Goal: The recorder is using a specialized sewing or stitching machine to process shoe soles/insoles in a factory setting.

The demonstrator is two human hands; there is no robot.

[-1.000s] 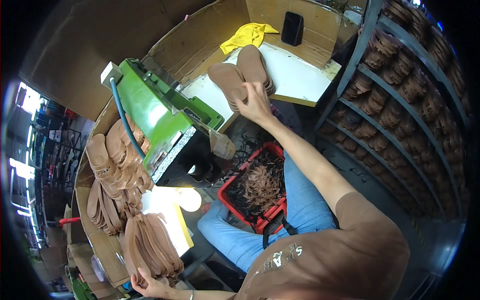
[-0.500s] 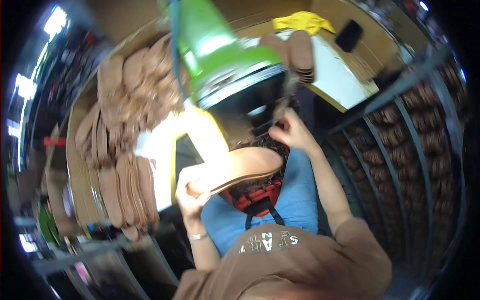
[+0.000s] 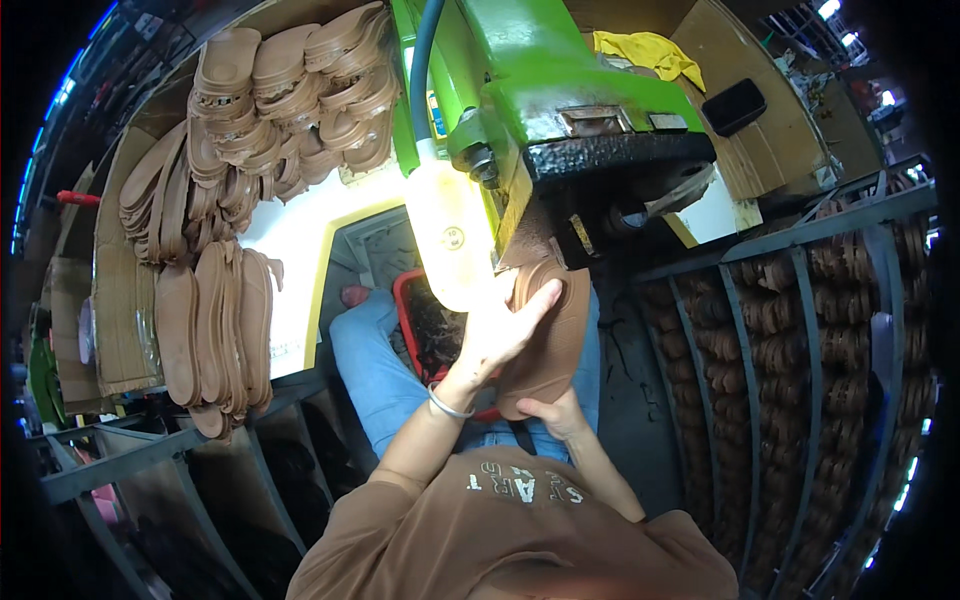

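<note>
Clearly, the brown sole (image 3: 552,345) is between my two hands, right below the black head (image 3: 615,165) of the green machine (image 3: 560,85), which sits at 12 to 1 o'clock from it. My left hand (image 3: 497,330) grips its left edge near the far end, thumb laid flat across the face; I cannot tell how the other fingers lie, lost in glare and behind the sole. My right hand (image 3: 553,412) pinches the near end, thumb on top, fingers mostly hidden below. Whether the far end touches the machine, I can't tell.

To do this well, I judge, I should steer from the near end, let the left thumb only steady the face, and turn the rim smoothly with fingertips tucked back from the head.

As for edges, the glowing lamp (image 3: 450,230) crowds my left knuckles at 10 to 11 o'clock, so lifting that way is risky. Farther off at 9 o'clock runs the yellow edge (image 3: 318,310) of the white table (image 3: 288,240); the red bin (image 3: 402,312) lies lower, nearer. More elbow room seems to lie toward 4 o'clock, over the floor (image 3: 640,390) between my right leg (image 3: 589,375) and the racks (image 3: 790,380).
</note>
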